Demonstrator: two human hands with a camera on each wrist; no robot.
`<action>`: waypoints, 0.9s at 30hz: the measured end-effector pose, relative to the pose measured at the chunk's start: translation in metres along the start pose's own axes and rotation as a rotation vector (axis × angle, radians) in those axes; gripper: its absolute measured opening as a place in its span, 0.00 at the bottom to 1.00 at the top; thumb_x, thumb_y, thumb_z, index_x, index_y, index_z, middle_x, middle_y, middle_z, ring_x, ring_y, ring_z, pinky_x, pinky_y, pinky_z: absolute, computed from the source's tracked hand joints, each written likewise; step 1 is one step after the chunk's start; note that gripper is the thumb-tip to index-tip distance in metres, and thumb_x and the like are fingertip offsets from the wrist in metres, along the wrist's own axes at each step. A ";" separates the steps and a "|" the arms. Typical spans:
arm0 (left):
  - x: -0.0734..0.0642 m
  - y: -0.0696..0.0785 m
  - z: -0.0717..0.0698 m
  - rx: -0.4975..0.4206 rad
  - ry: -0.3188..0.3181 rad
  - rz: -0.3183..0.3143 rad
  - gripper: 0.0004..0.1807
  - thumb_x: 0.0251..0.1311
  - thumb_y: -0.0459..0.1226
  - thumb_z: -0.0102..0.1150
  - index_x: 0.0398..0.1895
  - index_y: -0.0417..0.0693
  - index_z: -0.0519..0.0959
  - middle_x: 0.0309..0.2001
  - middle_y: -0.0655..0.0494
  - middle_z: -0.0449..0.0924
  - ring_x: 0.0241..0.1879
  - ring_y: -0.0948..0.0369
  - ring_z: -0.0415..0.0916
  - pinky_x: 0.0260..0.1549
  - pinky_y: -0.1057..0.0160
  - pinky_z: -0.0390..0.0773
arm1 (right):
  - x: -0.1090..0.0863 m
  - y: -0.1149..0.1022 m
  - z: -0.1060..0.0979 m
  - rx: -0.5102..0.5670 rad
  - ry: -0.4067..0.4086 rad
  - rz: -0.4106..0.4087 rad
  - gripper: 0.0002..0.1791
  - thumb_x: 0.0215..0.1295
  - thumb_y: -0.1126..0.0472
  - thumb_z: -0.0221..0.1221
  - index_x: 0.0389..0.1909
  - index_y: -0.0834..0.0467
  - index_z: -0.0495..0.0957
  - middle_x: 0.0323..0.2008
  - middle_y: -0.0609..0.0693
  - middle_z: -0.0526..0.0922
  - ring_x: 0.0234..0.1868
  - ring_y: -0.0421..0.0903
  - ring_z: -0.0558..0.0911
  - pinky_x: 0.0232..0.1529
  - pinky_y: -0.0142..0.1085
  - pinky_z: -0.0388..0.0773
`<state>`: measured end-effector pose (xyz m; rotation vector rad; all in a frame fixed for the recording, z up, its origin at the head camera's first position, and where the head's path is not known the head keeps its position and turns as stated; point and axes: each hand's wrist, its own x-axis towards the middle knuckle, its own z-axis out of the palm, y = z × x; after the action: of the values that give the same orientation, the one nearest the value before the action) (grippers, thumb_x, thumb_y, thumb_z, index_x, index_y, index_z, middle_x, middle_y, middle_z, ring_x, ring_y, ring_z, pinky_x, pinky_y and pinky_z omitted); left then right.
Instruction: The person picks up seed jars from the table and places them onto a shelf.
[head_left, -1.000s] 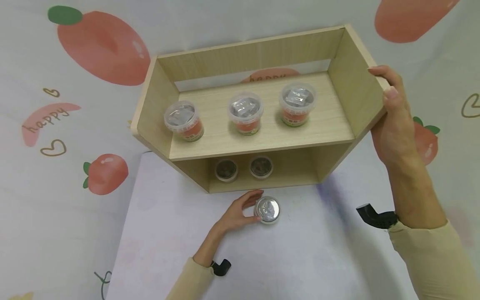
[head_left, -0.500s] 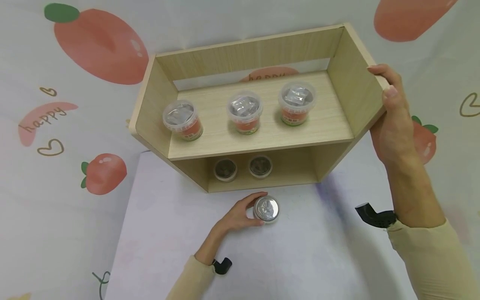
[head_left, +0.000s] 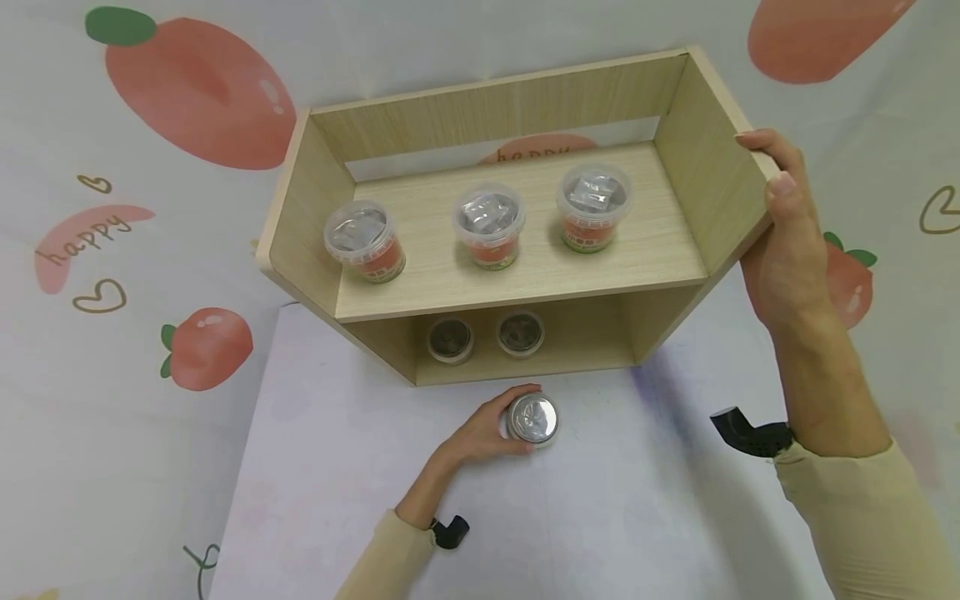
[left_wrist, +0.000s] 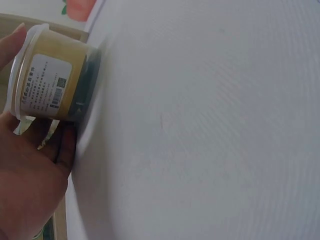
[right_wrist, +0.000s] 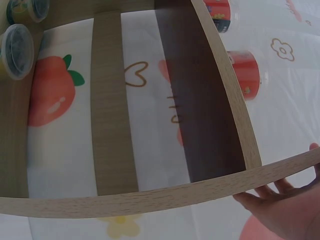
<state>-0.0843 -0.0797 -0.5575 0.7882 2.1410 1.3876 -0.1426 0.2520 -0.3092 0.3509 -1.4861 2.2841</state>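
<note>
My left hand [head_left: 483,435] holds a small plastic tub [head_left: 534,419] from its left side, fingers behind and thumb in front. The tub has a silvery top and stands on the white table just before the shelf. In the left wrist view this tub [left_wrist: 62,75] shows a clear lid, a yellow wall, a dark green base and a white printed label. My right hand [head_left: 791,237] grips the right side panel of the two-level wooden shelf [head_left: 435,225], thumb in front. The right wrist view shows fingers [right_wrist: 250,200] of that hand against the panel's edge.
Three lidded tubs with red contents, the left one [head_left: 367,242] near the side panel, stand on the upper board. Two more tubs, one dark-topped [head_left: 451,340], are on the lower level at left. The white table [head_left: 615,500] extends forward; a fruit-print cloth [head_left: 112,400] hangs behind.
My left hand has slid slightly right and closed round the tub, its fingers and thumb now further along the sides. The right hand stays on the shelf panel.
</note>
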 end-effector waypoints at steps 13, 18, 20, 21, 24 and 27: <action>0.003 0.000 0.009 0.017 0.027 -0.049 0.55 0.42 0.39 0.81 0.75 0.64 0.60 0.72 0.62 0.64 0.70 0.57 0.61 0.67 0.48 0.61 | 0.000 0.001 0.001 0.002 0.002 -0.011 0.26 0.61 0.53 0.58 0.59 0.60 0.73 0.60 0.60 0.64 0.54 0.53 0.65 0.45 0.41 0.63; 0.003 0.000 0.010 0.031 0.043 -0.045 0.53 0.43 0.41 0.80 0.74 0.64 0.62 0.70 0.61 0.66 0.69 0.55 0.63 0.65 0.46 0.63 | 0.000 0.000 0.001 0.002 0.007 -0.012 0.26 0.61 0.53 0.58 0.59 0.59 0.73 0.60 0.60 0.65 0.54 0.53 0.65 0.45 0.41 0.63; 0.003 0.001 0.010 0.038 0.045 -0.044 0.52 0.43 0.41 0.80 0.74 0.65 0.62 0.70 0.61 0.67 0.68 0.55 0.64 0.64 0.45 0.63 | 0.000 0.000 0.001 0.002 0.012 -0.010 0.26 0.60 0.52 0.58 0.59 0.59 0.73 0.60 0.60 0.65 0.54 0.53 0.65 0.45 0.41 0.64; 0.003 0.001 0.011 0.040 0.047 -0.041 0.52 0.43 0.42 0.80 0.74 0.65 0.62 0.70 0.62 0.67 0.68 0.55 0.64 0.64 0.45 0.64 | 0.000 0.000 0.001 0.004 0.014 -0.009 0.26 0.60 0.52 0.58 0.59 0.59 0.73 0.60 0.60 0.65 0.54 0.53 0.66 0.45 0.41 0.64; 0.003 0.000 0.011 0.043 0.050 -0.039 0.51 0.44 0.42 0.80 0.73 0.65 0.63 0.70 0.63 0.67 0.68 0.56 0.64 0.64 0.46 0.64 | 0.000 0.001 0.001 0.010 0.011 -0.010 0.26 0.61 0.53 0.58 0.59 0.59 0.72 0.59 0.61 0.65 0.53 0.53 0.66 0.45 0.41 0.64; 0.003 0.000 0.011 0.041 0.054 -0.049 0.50 0.44 0.42 0.80 0.73 0.63 0.64 0.70 0.64 0.67 0.68 0.57 0.64 0.64 0.47 0.64 | 0.000 0.001 0.001 0.012 0.006 -0.009 0.26 0.61 0.53 0.58 0.59 0.59 0.72 0.59 0.61 0.65 0.53 0.53 0.66 0.45 0.41 0.64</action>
<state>-0.0793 -0.0700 -0.5621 0.7168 2.2212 1.3588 -0.1433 0.2506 -0.3099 0.3530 -1.4648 2.2861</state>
